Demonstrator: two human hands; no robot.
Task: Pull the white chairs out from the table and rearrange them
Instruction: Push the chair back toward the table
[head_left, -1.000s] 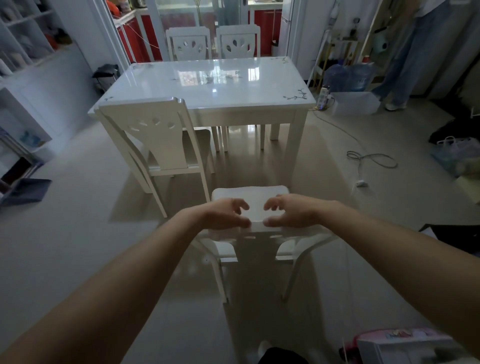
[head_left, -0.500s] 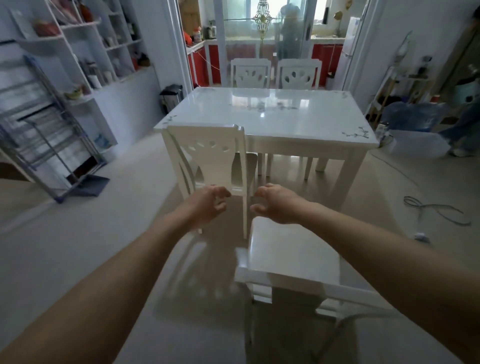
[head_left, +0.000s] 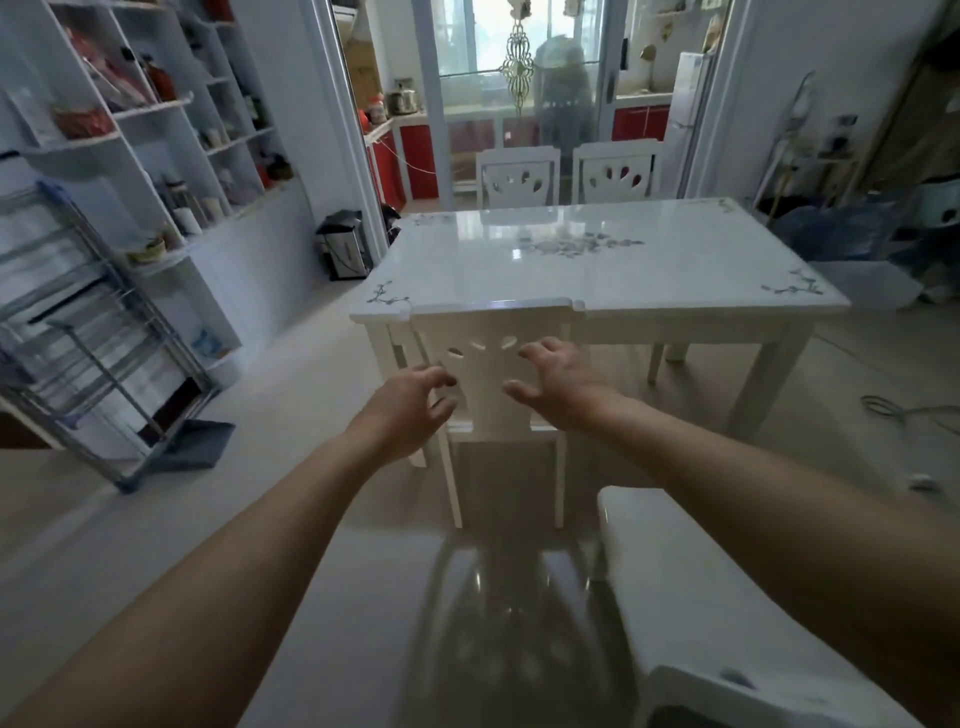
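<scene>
Loosely spread, L hand (head_left: 410, 410) & R hand (head_left: 558, 379) hold nothing nr chair (head_left: 493, 325).

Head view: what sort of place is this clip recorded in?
Most likely a home dining area beside a kitchen. A glossy dining table has a matching white chair at its near edge, wall shelves on the left hold jars and household clutter, and red kitchen cabinets show in the room behind.

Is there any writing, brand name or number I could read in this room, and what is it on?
No text here can be read.
The bottles and jars on the wall shelves: labels too small and blurred to read.
The blue packet low on the shelves: print blurred.
The table top: only a floral pattern, no words.
</scene>
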